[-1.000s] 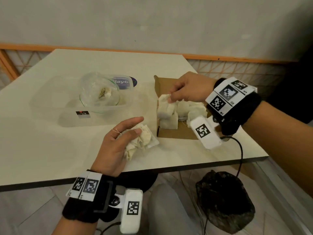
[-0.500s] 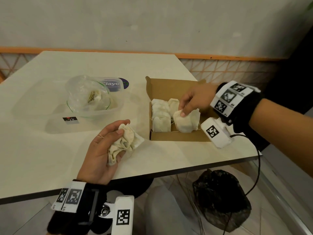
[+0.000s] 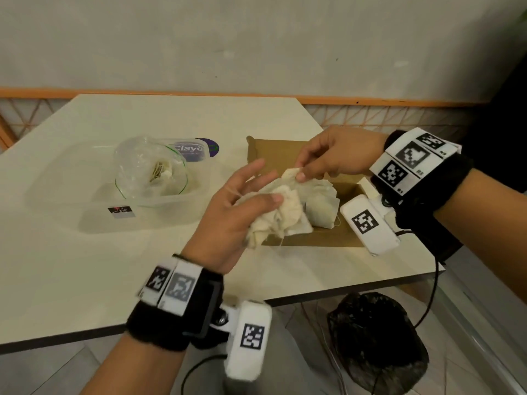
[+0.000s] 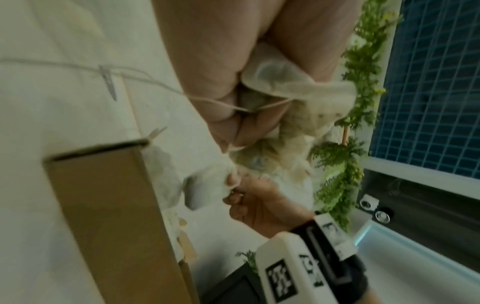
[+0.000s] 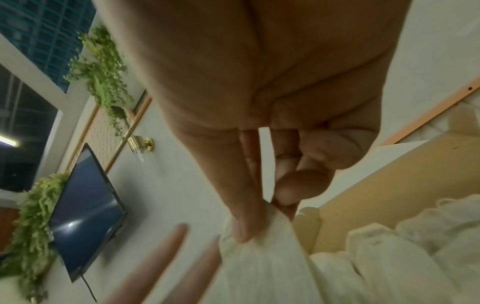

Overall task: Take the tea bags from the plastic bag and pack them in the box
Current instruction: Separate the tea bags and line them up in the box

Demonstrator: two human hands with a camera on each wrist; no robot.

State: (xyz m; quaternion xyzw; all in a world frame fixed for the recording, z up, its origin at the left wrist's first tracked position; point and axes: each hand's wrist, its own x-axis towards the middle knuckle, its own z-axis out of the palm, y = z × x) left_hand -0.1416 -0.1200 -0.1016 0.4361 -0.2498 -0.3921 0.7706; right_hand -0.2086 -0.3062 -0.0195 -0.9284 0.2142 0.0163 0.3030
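My left hand (image 3: 242,201) holds a crumpled bunch of white tea bags (image 3: 281,215) with thumb and palm over the left edge of the brown cardboard box (image 3: 313,240). Its other fingers are spread. My right hand (image 3: 322,158) pinches the top corner of one tea bag (image 3: 291,175) from that bunch between thumb and forefinger; the right wrist view shows the pinch (image 5: 257,222). More tea bags (image 3: 322,201) stand inside the box. A clear plastic bag (image 3: 151,166) with a few tea bags lies in a clear tub on the left.
The clear plastic tub (image 3: 196,192) sits left of the box, with a lid bearing a blue label (image 3: 191,149) behind it. The table's front edge (image 3: 342,289) runs close below the box. A dark bag (image 3: 376,343) lies on the floor under the right corner.
My left hand has carried the bunch of tea bags right and up to the box. My right hand has left the bags in the box and pinched a bag from the bunch.
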